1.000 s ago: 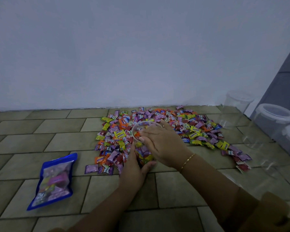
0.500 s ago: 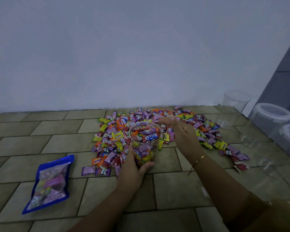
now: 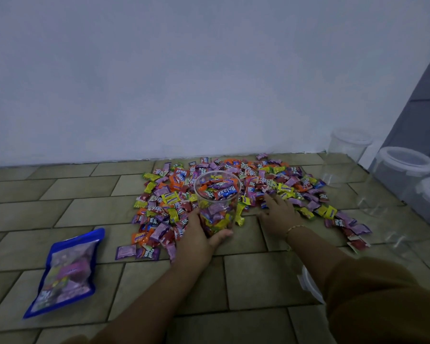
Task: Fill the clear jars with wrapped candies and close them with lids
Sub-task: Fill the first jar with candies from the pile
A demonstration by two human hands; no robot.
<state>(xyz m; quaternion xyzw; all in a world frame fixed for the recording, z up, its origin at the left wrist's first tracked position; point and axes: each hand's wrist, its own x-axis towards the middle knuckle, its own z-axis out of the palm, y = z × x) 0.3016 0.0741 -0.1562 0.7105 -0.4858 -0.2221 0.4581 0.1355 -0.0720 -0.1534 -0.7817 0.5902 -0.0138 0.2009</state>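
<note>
While your left hand [image 3: 196, 238] grips the base of the open jar [image 3: 217, 202], fingers and thumb curled round its lower wall, start your scan at the far left: one blue candy bag [image 3: 65, 274] lies flat on the tiled floor [image 3: 35, 194], well apart from everything else. Next comes the spread of wrapped candies [image 3: 164, 202], far too many to count, heaped against the wall. The open jar stands upright in the middle of that spread, filled nearly to the rim.

A second ago your right hand [image 3: 277, 211] covered the jar's mouth; half a second ago it had lifted clear, and now it lies on the floor just right of the jar, fingers spread and straight, fingertips touching candies, holding nothing. I judge you have dropped a handful in and are gathering the next; the jar looks close to ready for its lid.

Further right stand three lidded empty jars [image 3: 402, 180] near the dark panel. One white lid [image 3: 308, 284] peeks out beside your right sleeve.
</note>
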